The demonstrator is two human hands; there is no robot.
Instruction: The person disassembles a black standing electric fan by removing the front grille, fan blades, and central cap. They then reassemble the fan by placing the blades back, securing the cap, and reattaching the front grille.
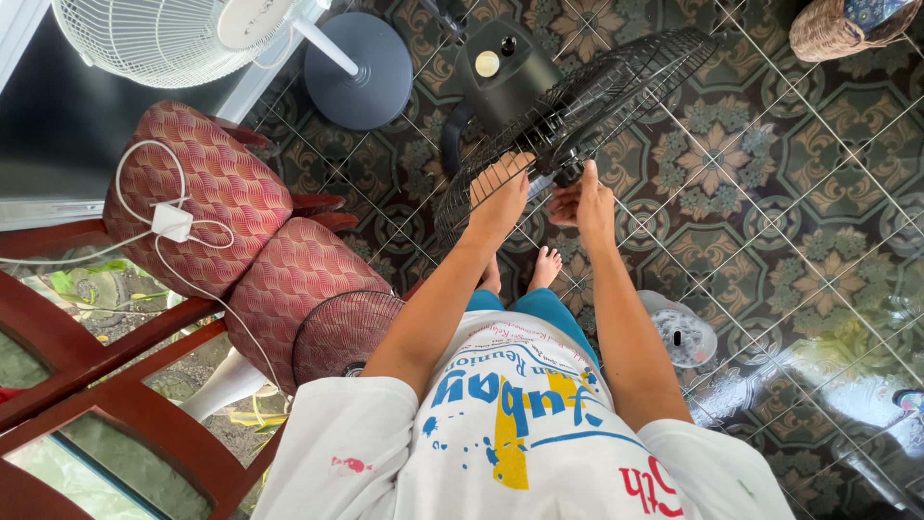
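A black wire fan guard (587, 101) tilts in front of a black fan body (500, 72) that stands on the patterned tile floor. My left hand (500, 193) lies flat with spread fingers against the guard's lower rim. My right hand (585, 200) pinches the guard's centre hub area from below. My bare feet (544, 267) show under my arms.
A white standing fan (164, 34) with a grey round base (361, 72) is at the top left. A wooden chair with red cushions (207, 188) holds a white charger and cable (173, 221). Another dark fan guard (342, 332) leans by the chair. A white fan part (679, 332) lies at my right, a woven basket (833, 29) at the top right.
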